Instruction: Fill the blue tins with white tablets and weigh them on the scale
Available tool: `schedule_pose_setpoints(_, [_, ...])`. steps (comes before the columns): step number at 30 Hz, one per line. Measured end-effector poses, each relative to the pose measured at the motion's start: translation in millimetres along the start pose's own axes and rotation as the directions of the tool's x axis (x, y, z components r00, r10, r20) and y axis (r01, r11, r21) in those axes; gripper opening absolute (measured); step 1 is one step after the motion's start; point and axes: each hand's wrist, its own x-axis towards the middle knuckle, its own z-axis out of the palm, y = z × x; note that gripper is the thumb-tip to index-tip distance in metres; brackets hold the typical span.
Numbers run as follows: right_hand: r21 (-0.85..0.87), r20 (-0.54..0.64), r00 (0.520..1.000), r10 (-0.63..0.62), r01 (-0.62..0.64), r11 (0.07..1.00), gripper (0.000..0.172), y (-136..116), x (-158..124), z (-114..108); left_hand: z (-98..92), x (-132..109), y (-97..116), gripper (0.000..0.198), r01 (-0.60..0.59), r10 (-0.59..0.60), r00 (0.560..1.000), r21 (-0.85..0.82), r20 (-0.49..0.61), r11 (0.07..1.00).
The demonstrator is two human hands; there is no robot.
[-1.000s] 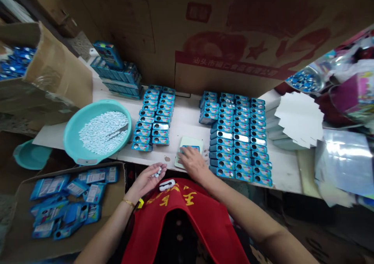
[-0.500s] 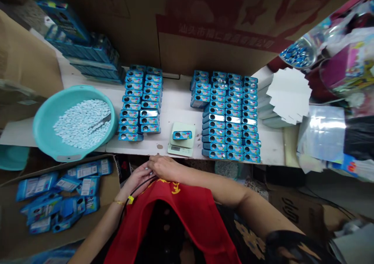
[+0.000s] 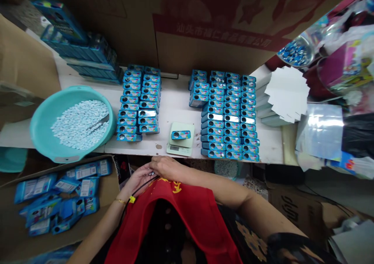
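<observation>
My left hand [image 3: 140,177] and my right hand [image 3: 166,167] meet just below the table edge, in front of the red apron [image 3: 189,205]. The left fingers curl inward, and a few small pale spots show between the hands, too small to name. My right fingers are bent together over the left fingertips; what they pinch is hidden. A black cord with a yellow tag [image 3: 132,199] runs across the left wrist. Nearest above the hands, a small blue candy box [image 3: 180,135] lies on a pale green kitchen scale [image 3: 176,150].
A turquoise basin [image 3: 37,125] holds pale blue candies [image 3: 77,125] and a dark scoop-like tool. Rows of blue boxes [image 3: 128,114] stand left of the scale, more boxes [image 3: 232,119] right. An open carton [image 3: 96,232] with loose packs is lower left. White card sheets [image 3: 288,92] lie right.
The view has shifted slightly, so the table things appear a little further left. My hands stay together in nearly the same place. The box on the scale is unmoved.
</observation>
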Motion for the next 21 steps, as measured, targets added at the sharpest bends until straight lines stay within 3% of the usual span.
schedule_pose_setpoints(5, [0.1,-0.056,0.998,-0.012,0.018,0.995,0.014,0,-4,0,2.5,5,-4,0.021,0.014,-0.014,1.0,0.009,-0.005,1.0])
schedule_pose_setpoints(8, [0.231,-0.277,0.961,0.027,0.04,0.972,0.02,9,-22,-5,1.6,7,-3,0.019,-0.002,0.0,0.995,-0.027,-0.095,1.0])
schedule_pose_setpoints(9, [0.276,-0.403,0.907,0.122,-0.006,0.961,0.023,17,-31,-7,0.5,8,-2,0.018,-0.012,0.005,0.992,-0.054,-0.124,0.998])
schedule_pose_setpoints(10, [0.325,-0.524,0.814,0.25,-0.081,0.942,0.026,27,-40,-8,-0.7,9,-1,0.018,-0.018,0.005,0.989,-0.091,-0.145,0.996])
schedule_pose_setpoints(11, [0.378,-0.617,0.688,0.382,-0.167,0.911,0.03,40,-49,-9,-1.9,11,1,0.016,-0.023,0.002,0.988,-0.133,-0.156,0.991])
schedule_pose_setpoints(12, [0.424,-0.664,0.57,0.483,-0.244,0.872,0.035,55,-57,-9,-2.8,13,4,0.015,-0.024,-0.004,0.987,-0.174,-0.159,0.984])
schedule_pose_setpoints(13, [0.453,-0.673,0.511,0.535,-0.287,0.844,0.042,71,-62,-9,-3.0,15,7,0.014,-0.021,-0.012,0.988,-0.208,-0.157,0.978])
schedule_pose_setpoints(14, [0.462,-0.653,0.519,0.551,-0.303,0.833,0.047,87,-65,-8,-2.5,18,9,0.014,-0.019,-0.019,0.987,-0.234,-0.159,0.972])
schedule_pose_setpoints(17, [0.425,-0.539,0.687,0.488,-0.278,0.861,0.046,117,-60,-6,4.8,30,17,0.014,-0.042,-0.006,0.986,-0.276,-0.17,0.96])
schedule_pose_setpoints(19, [0.342,-0.497,0.755,0.428,-0.283,0.896,0.038,114,-51,-11,13.0,39,20,0.015,-0.067,0.014,0.984,-0.299,-0.176,0.952])
schedule_pose_setpoints(21, [0.185,-0.485,0.797,0.359,-0.308,0.933,0.036,92,-43,-24,21.9,47,23,0.014,-0.077,0.023,0.984,-0.312,-0.176,0.947])
